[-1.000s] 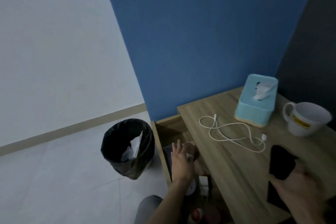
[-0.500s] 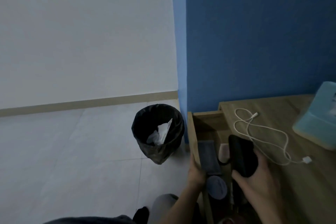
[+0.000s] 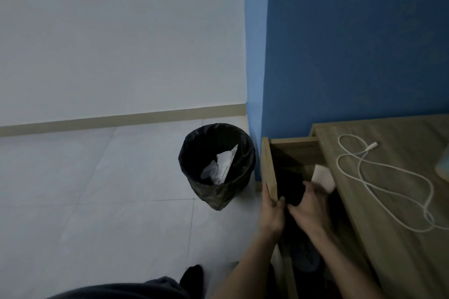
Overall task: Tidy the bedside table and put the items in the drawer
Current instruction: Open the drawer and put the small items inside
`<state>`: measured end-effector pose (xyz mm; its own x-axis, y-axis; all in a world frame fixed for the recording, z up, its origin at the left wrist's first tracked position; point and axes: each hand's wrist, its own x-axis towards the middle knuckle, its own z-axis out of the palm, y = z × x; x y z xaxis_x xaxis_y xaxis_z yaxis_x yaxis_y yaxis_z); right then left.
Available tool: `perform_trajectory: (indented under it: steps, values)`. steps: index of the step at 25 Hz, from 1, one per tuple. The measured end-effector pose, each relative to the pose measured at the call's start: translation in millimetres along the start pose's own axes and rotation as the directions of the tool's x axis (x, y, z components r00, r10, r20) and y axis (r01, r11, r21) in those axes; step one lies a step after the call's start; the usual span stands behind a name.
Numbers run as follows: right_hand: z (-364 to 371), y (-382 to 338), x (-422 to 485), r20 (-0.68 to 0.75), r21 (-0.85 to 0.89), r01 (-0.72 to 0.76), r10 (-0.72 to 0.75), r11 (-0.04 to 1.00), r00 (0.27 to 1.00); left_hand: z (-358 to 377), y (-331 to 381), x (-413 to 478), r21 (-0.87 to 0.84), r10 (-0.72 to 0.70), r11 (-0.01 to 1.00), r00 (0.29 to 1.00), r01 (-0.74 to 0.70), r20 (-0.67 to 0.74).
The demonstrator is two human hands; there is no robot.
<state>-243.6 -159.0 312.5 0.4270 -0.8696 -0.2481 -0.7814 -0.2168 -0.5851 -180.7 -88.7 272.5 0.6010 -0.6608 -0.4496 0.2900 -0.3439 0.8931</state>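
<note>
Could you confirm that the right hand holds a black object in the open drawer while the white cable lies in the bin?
Not quite: the head view shows the white cable on the tabletop, not in the bin. The right hand does hold the black object in the drawer.

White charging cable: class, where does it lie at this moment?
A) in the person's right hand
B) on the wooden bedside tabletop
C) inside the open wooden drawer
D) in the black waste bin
B: the white charging cable lies in loose loops on the wooden bedside tabletop, beside the open wooden drawer and not in it.
</note>
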Motion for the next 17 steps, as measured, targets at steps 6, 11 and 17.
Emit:
perform_trajectory:
  steps: [6, 11, 17]
  values:
    - [24.5, 4.1, 15.5, 0.048, 0.056, -0.010, 0.007, 0.998, 0.999, 0.9, -7.2, 13.4, -0.074, 0.012, 0.997, 1.000, -0.012, -0.001]
    - [36.3, 2.9, 16.1, 0.032, -0.032, 0.037, -0.036, 0.999, 0.999, 2.4, -9.7, 16.3, -0.097, 0.029, 0.995, 0.999, -0.027, 0.014]
    - [41.2, 8.5, 19.8, 0.090, -0.123, 0.024, -0.013, 0.992, 0.996, 3.4, -8.3, 14.9, -0.086, 0.035, 0.996, 0.999, -0.034, 0.015]
